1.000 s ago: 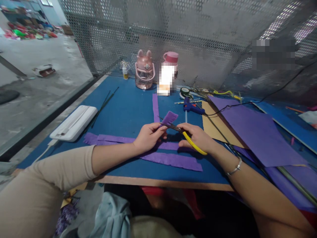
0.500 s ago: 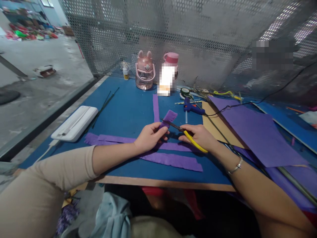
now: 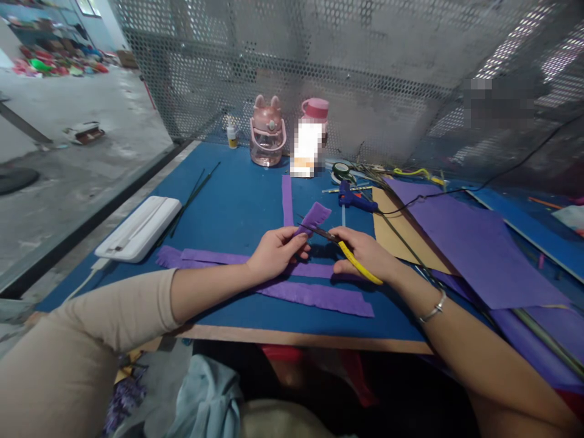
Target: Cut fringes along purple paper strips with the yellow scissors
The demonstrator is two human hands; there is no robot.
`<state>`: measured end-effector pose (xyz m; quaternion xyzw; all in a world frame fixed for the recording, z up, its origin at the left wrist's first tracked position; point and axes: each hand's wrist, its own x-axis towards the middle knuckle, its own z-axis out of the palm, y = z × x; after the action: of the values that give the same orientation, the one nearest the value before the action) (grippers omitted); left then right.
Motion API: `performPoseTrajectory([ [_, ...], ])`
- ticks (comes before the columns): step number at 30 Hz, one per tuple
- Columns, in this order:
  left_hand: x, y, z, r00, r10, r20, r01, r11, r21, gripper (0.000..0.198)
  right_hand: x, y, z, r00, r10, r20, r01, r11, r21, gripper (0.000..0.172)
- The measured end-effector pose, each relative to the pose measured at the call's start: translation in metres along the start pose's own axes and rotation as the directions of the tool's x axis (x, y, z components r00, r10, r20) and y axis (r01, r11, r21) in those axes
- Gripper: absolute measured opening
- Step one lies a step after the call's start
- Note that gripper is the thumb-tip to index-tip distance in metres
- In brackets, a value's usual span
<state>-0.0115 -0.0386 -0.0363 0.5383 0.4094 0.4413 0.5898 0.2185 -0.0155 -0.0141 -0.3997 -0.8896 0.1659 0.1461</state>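
Observation:
A short piece of purple paper strip (image 3: pixel 318 214) is pinched between the thumb and fingers of my left hand (image 3: pixel 278 250), its free end pointing up and to the right. My right hand (image 3: pixel 365 250) grips yellow-handled scissors (image 3: pixel 358 263), whose dark blades lie across the strip just above my left thumb. Beneath my hands, long purple strips (image 3: pixel 314 298) with ruffled edges lie flat on the blue tabletop (image 3: pixel 228 207). Another narrow purple strip (image 3: pixel 287 198) runs away from me behind my left hand.
A white power bank (image 3: pixel 139 228) with a cable sits at left, beside thin dark green stems (image 3: pixel 194 198). Toward the back stand a small glue bottle (image 3: pixel 232 135), a pink water bottle (image 3: pixel 267 134) and a blurred bright phone-like panel (image 3: pixel 306 149). A blue glue gun (image 3: pixel 358 199) and purple sheets (image 3: pixel 483 243) lie right.
The scissor blades appear slightly more spread on the strip, and my right hand's lower fingers have shifted a little. The strip's free end has tipped slightly right.

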Motion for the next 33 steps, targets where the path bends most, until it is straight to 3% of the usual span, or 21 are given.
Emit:
performPoseTrajectory([
  [9, -0.0005, -0.0009, 0.0001, 1.000, 0.029, 0.012, -0.029, 0.998, 0.051, 0.037, -0.0008, -0.0037, -0.0017, 0.998, 0.019, -0.060, -0.020, 0.999, -0.027, 0.045],
  [23, 0.0001, -0.0001, 0.0003, 1.000, -0.008, 0.007, 0.008, 1.000, 0.014, 0.032, -0.0019, -0.0015, 0.0002, 0.993, 0.050, -0.110, -0.053, 0.998, -0.028, 0.043],
  [29, 0.0016, 0.0008, 0.0002, 0.998, -0.024, -0.052, 0.022, 0.999, -0.037, 0.034, -0.0005, 0.0004, -0.0006, 1.000, -0.014, -0.004, 0.014, 0.999, 0.035, 0.072],
  [33, 0.0017, 0.0000, -0.0001, 1.000, 0.002, -0.019, -0.002, 1.000, 0.002, 0.037, 0.0002, 0.0016, 0.0009, 1.000, -0.028, 0.006, 0.027, 0.999, 0.035, 0.078],
])
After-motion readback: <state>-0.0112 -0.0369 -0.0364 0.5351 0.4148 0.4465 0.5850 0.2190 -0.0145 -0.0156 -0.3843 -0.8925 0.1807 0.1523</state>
